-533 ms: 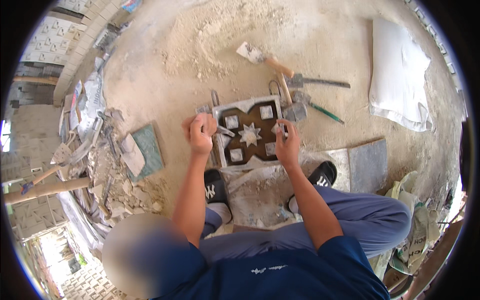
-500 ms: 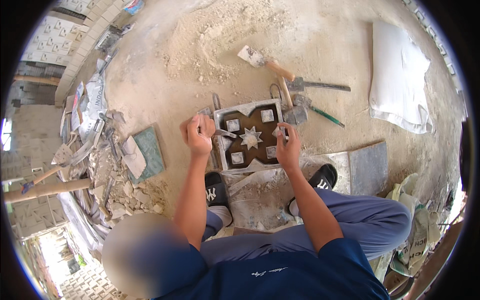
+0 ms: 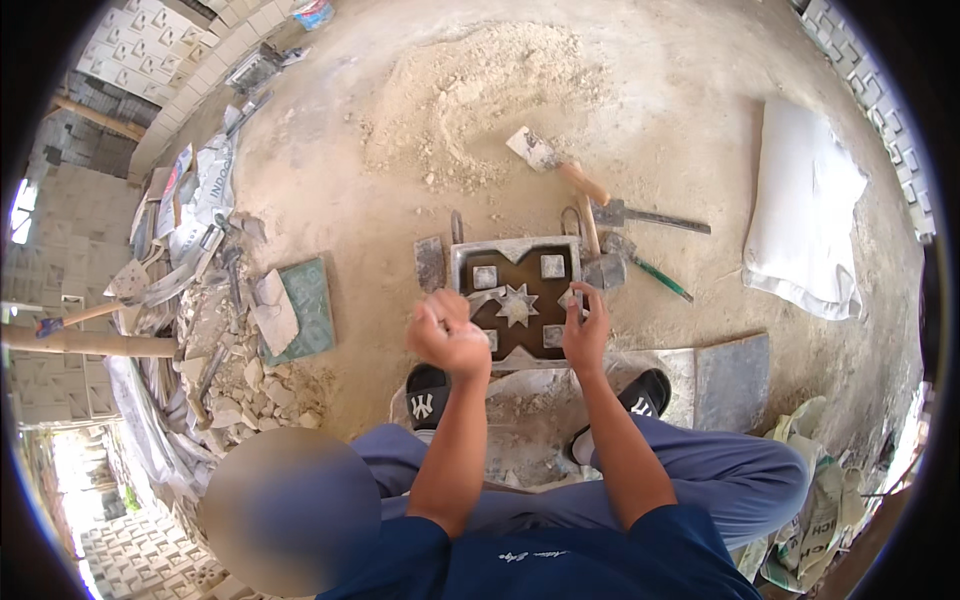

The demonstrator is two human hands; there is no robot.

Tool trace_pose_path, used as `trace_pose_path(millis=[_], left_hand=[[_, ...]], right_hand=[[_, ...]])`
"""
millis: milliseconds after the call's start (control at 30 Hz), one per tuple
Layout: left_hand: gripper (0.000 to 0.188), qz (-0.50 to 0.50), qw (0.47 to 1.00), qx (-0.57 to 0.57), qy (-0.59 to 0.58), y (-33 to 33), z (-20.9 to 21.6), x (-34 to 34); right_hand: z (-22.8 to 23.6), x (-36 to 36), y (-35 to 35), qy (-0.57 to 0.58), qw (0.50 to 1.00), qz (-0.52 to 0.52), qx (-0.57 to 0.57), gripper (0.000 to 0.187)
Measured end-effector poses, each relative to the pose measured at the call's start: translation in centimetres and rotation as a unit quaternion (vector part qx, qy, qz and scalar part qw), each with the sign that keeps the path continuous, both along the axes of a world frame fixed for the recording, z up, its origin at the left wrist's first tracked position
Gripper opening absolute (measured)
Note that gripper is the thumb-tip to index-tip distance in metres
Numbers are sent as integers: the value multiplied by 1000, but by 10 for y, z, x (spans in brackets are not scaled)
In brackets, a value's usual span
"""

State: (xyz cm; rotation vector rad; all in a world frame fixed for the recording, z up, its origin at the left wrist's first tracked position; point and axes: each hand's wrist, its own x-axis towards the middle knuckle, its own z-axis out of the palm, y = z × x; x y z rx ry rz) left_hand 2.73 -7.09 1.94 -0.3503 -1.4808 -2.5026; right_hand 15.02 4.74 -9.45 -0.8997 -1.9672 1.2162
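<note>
Left hand point(image 3: 447, 335) is closed in a fist around a narrow metal tool point(image 3: 487, 298). Right hand point(image 3: 587, 328) is part-curled, fingertips at the right rim of the grey mould point(image 3: 515, 245); whether it grips anything cannot be determined. The mould, containing a star-shaped block point(image 3: 516, 305), lies on the floor point(image 3: 375, 235). A hammer point(image 3: 605, 272) lies just beside its right side, a trowel point(image 3: 533, 150) beyond.

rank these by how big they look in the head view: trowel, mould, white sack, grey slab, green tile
1. White sack
2. Mould
3. Green tile and grey slab: too alike to rank, as a pale piece covers part of the tile
4. Trowel
</note>
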Motion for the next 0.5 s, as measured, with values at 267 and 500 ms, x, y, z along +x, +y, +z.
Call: trace_pose_path(millis=[267,500], left_hand=[[44,-14,998,68,7,3,3,-12],[47,-8,1000,-15,10,1,-3,-26]], right_hand=[[0,-7,11,-16,1000,-10,-11,22],[-7,-4,4,-10,1000,0,8,23]])
